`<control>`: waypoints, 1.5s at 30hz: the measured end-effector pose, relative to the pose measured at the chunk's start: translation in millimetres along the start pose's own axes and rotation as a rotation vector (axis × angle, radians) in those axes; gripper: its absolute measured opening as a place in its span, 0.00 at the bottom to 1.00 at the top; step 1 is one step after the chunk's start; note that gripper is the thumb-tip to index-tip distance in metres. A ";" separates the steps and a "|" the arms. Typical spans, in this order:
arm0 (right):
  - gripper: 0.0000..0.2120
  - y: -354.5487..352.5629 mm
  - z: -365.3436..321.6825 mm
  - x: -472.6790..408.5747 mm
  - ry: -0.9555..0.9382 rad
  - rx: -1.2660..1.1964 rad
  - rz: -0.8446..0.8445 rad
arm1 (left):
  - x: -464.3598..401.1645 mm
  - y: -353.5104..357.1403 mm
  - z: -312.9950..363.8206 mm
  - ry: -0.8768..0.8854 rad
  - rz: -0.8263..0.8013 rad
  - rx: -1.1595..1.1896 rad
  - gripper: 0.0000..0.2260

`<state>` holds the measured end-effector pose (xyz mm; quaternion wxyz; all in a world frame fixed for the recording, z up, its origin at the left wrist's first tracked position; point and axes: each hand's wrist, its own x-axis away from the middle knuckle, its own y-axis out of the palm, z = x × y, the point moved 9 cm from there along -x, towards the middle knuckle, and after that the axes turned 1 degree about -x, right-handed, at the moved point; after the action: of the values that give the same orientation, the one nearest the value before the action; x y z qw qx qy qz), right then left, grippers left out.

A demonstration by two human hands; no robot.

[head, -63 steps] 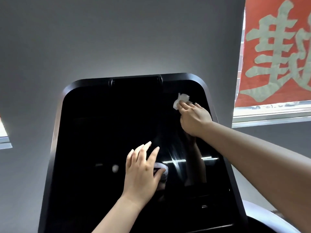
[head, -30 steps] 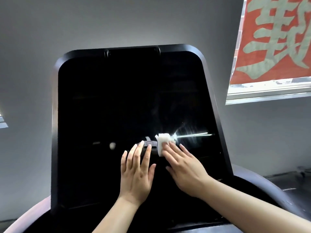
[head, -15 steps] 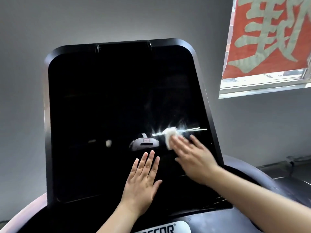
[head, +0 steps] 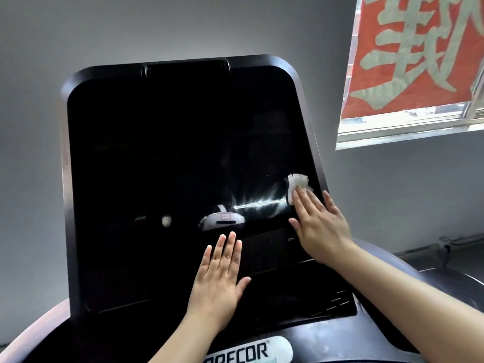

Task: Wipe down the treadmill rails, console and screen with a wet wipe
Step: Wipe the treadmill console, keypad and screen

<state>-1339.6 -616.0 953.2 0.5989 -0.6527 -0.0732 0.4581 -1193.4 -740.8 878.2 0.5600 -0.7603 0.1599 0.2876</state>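
The right hand (head: pixel 318 226) pressed a crumpled white wet wipe (head: pixel 297 183) flat against the dark screen (head: pixel 162 158), close to the screen's right edge and about halfway up. Its grip was not closed around the wipe: the fingers (head: pixel 303 203) lay stretched out and spread, and the wipe was pinned between the fingertips and the glass, with most of it showing above them. The left hand (head: pixel 218 280) rested lower on the screen, near the middle, open and flat, holding nothing; it seemed to steady the panel.

The step in hand appeared to be the wiping of the screen, and the right side was being treated. To do this well, I think the pressure should be even and light, because the wipe was bunched and only a small part touched the glass. Opening it flatter under the palm would probably cover more surface in each pass. Strokes that overlap, going from one edge to the other, would leave fewer streaks; a bright reflection (head: pixel 256 204) beside the wipe showed smears clearly. The bare left palm could leave marks on the glass, so that place would need a pass as well. The console (head: pixel 327 326) under the screen was not being touched.
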 end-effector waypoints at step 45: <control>0.17 72.8 122.9 73.8 0.656 -0.954 -0.131 | 2.2 -1.2 5.2 0.020 -0.021 0.025 0.29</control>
<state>-1414.8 -500.4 870.7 0.2573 -0.9522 -0.1223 0.1101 -1192.4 -735.4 876.7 0.5707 -0.7578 0.1610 0.2723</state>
